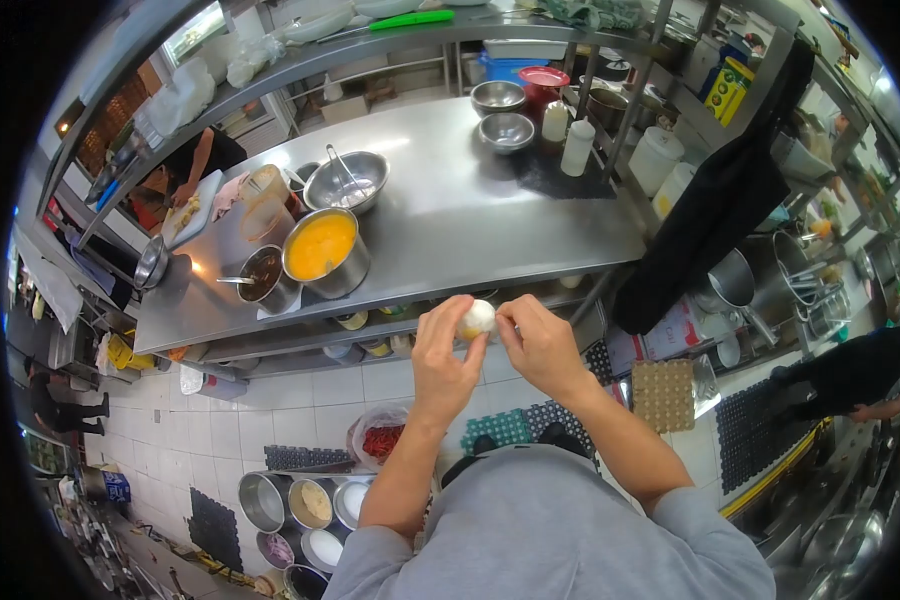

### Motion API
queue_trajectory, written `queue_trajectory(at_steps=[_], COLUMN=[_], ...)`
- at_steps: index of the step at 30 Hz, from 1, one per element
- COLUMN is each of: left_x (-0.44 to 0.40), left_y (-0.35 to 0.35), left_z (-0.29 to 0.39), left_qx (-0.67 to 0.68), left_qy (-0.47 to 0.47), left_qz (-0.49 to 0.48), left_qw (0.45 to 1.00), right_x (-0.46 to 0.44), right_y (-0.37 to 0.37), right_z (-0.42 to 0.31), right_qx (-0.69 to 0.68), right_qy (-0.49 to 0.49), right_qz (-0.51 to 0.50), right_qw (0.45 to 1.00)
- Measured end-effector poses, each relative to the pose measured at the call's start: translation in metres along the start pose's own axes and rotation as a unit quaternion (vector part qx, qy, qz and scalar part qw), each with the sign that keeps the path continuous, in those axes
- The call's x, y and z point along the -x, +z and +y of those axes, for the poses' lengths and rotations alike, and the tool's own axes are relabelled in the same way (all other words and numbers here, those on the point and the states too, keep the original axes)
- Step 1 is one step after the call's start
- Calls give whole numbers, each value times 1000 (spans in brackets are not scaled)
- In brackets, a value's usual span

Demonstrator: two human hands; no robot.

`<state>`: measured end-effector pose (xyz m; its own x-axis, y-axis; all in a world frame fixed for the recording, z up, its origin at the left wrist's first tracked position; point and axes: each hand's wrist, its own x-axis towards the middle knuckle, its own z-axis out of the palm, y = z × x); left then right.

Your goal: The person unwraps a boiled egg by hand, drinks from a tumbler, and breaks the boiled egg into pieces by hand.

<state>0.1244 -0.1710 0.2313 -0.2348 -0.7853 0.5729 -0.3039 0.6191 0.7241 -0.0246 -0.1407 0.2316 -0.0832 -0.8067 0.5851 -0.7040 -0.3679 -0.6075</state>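
My left hand (448,350) holds a small white round ball (478,318), with thumb and fingers curled around it. The ball shows a yellowish patch on its lower side, and I cannot tell what it is made of. Close by its right edge, my right hand (537,342) has its fingers pinched together. Whether those fingertips grip the ball or a small bit is hidden. Both hands are raised just before the front edge of the steel table (450,255). Further left on the table stand a pot of orange-yellow liquid (320,245) and a pot of dark sauce (268,275).
A steel bowl with a whisk (348,182), two steel bowls (505,130) and a white squeeze bottle (577,148) stand on the table. Below are a bag of red strips (380,440), several containers (310,503) and an egg tray (662,396). A co-worker (860,378) stands right.
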Motion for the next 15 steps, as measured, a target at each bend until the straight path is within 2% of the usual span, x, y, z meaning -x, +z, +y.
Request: queue_trajectory(at_steps=[2,3,5,8,11,14,15], left_x=[1,2,5,6,8,12,13], left_y=[0,1,2,4,6,6,5], left_z=[0,-1,-5,-4,-10,-9,-9], left_qx=[30,55,106,115,63,60,114], left_qy=[-31,-50,-89,-99,-54,-46,-83], left_qz=[-10,-14,-23,-23,-16,-36,-45], left_qw=[999,997,990,988,996,996,989], right_x=[3,5,9,11,14,16,16], right_y=[3,4,5,2,-4,-1,-2], right_z=[7,11,17,11,6,9,11], right_qx=[-65,-156,-331,-359,-210,-243,-304], right_qy=[40,123,282,288,190,206,255], right_qz=[-4,-23,-60,-36,-65,-41,-55], right_qw=[997,980,898,887,957,947,916])
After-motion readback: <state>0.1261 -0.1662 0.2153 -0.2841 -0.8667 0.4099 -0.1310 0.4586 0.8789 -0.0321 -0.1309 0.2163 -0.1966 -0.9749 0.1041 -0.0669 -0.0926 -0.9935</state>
